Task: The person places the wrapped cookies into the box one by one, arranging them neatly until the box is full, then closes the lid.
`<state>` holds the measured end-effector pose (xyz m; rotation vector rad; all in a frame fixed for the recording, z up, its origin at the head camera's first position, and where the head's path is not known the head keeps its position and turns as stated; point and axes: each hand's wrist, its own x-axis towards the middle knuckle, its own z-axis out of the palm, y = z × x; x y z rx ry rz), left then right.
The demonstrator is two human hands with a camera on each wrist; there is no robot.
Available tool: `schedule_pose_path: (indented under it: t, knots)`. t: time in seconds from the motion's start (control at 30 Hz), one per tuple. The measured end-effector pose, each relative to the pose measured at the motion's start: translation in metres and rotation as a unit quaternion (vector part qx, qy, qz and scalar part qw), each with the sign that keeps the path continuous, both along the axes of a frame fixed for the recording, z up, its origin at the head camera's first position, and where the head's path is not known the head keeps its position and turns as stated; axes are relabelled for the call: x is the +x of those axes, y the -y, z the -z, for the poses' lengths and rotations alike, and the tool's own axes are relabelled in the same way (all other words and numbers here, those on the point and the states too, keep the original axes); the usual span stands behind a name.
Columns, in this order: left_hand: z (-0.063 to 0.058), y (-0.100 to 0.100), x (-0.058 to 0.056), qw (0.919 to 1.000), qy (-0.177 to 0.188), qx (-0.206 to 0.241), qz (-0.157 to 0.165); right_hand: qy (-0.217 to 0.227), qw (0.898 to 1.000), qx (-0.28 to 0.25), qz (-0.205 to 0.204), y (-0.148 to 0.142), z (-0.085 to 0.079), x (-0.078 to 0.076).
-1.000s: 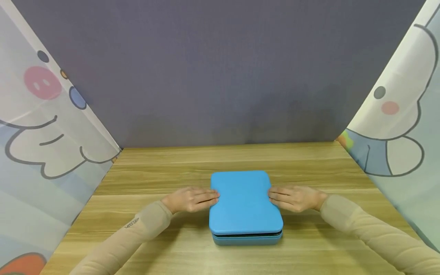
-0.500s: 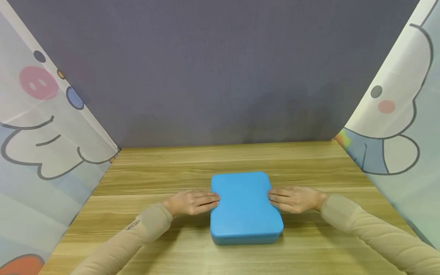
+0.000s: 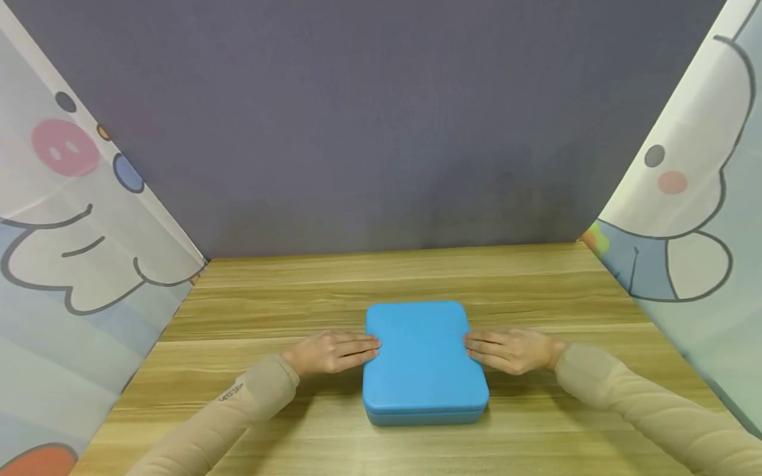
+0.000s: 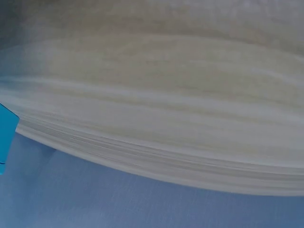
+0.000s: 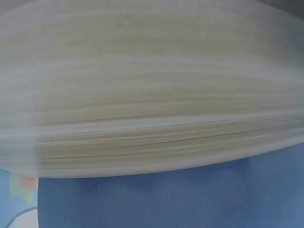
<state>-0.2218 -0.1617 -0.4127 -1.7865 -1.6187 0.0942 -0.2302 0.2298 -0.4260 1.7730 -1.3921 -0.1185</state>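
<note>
A bright blue case (image 3: 424, 354) with rounded corners and pinched-in sides lies flat on the wooden table in the head view. Its lid sits down on the base, with only a thin seam along the front. My left hand (image 3: 330, 350) touches the left side of the case at its narrow waist, fingers straight and close together. Opposite it, the fingers of my right hand (image 3: 514, 349) lie straight against the right side. Both thumbs are hidden. At the left edge of the left wrist view, a corner of the blue case (image 4: 6, 135) shows.
The wood-grain table (image 3: 286, 297) meets a grey-purple fabric panel (image 3: 381, 132) at the back. Cartoon-printed curtains stand on the left (image 3: 71, 251) and right (image 3: 690, 218). The right wrist view shows mostly tabletop (image 5: 156, 85) and panel.
The lid has come down: a dark gap along the case's front edge one second ago has closed to a seam. Both hands stay at the sides, and the view has shifted slightly.
</note>
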Motion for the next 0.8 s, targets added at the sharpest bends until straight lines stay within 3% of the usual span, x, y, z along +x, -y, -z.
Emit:
schedule_pose_path:
  t: [0.33,0.57,0.8]
  knots:
    - [0.0,0.001,0.001,0.9999,0.009,-0.005,-0.005,-0.015,0.999,0.0,0.029,-0.007,0.006,0.002]
    - [0.005,0.002,0.005,0.9996,0.023,-0.006,-0.016,0.02,1.0,-0.005,0.012,-0.007,0.009,0.004]
    - [0.008,0.003,0.005,0.9985,0.05,0.004,-0.02,-0.013,0.999,-0.033,0.012,-0.004,0.012,0.001]
